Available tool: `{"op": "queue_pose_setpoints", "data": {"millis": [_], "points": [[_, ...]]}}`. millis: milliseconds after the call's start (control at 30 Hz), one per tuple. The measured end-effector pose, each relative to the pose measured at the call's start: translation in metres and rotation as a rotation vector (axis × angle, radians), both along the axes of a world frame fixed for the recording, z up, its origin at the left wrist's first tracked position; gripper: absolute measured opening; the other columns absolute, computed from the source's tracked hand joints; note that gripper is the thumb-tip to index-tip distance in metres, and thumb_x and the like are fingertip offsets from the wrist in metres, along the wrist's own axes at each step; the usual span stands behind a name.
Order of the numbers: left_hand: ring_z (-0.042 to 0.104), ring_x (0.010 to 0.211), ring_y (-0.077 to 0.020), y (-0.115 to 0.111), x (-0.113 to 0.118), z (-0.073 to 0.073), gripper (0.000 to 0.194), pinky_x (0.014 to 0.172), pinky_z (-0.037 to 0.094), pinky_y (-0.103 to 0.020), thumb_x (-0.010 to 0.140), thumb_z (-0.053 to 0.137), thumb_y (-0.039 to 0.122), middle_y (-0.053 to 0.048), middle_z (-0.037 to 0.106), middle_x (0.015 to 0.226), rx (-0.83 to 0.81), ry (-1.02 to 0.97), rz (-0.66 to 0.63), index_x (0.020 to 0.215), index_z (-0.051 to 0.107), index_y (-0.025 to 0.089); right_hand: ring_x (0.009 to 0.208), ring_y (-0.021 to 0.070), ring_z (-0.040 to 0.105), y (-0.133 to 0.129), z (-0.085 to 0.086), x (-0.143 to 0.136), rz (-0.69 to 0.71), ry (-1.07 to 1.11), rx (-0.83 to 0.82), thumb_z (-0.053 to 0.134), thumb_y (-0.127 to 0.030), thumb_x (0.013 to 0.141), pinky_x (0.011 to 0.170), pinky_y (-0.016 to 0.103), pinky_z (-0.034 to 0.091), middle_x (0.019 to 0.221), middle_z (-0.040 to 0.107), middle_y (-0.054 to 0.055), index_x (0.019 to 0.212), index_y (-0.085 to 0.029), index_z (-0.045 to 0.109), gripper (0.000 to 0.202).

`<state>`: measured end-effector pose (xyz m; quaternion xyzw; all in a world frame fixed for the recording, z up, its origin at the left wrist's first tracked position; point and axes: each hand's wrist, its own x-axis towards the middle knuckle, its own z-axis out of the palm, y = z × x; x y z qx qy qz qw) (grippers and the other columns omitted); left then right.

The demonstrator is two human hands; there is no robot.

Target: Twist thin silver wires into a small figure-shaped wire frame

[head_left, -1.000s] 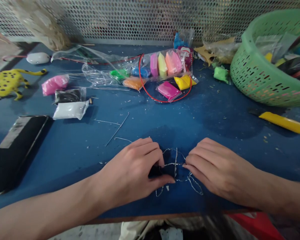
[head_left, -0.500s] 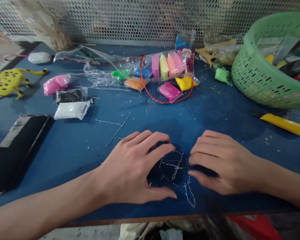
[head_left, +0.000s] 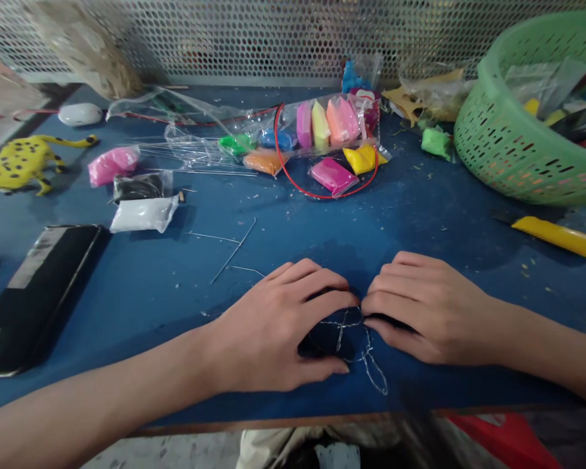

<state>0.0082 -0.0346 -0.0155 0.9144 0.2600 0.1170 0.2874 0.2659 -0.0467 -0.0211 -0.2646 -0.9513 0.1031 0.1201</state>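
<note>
A twisted wire frame is at the near side of the table, between the hands. The left hand arches over its left part, grip spread, thumb apart from fingers, while the right hand's grip pinches its right edge; loose wires lie farther left, a yellow-handled tool far right.

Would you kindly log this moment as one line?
left hand: open, arched over twisted wire frame | right hand: at frame's right edge | farther right: yellow-handled knife, green perforated basket
</note>
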Motion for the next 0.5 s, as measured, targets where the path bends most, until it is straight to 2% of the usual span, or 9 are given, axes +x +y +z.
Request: {"op": "queue_pose_setpoints", "data": {"millis": [267,500], "points": [[0.06,0.107,-0.0256,-0.0032,0.0025,-0.0018,0.047,0.096,0.051,-0.044,0.077,0.077,0.043,-0.01,0.063,0.124,0.038,-0.008,0.081,0.116,0.064,0.02,0.079,0.0199,0.055,-0.0001,-0.0021,-0.0002,0.054,-0.06,-0.024,0.049,-0.023,0.1,0.078,0.038,0.037,0.087,0.066,0.005,0.102,-0.017,0.067,0.02],[0.06,0.107,-0.0266,-0.004,0.0,-0.004,0.05,0.098,0.051,-0.047,0.079,0.076,0.049,-0.01,0.063,0.123,0.061,-0.006,0.112,0.119,0.062,0.021,0.081,0.0198,0.053,0.0008,-0.0049,0.0015,0.079,-0.096,-0.013,0.049,-0.016,0.098,0.078,0.039,0.036,0.09,0.066,0.004,0.106,-0.017,0.065,0.018]]}}
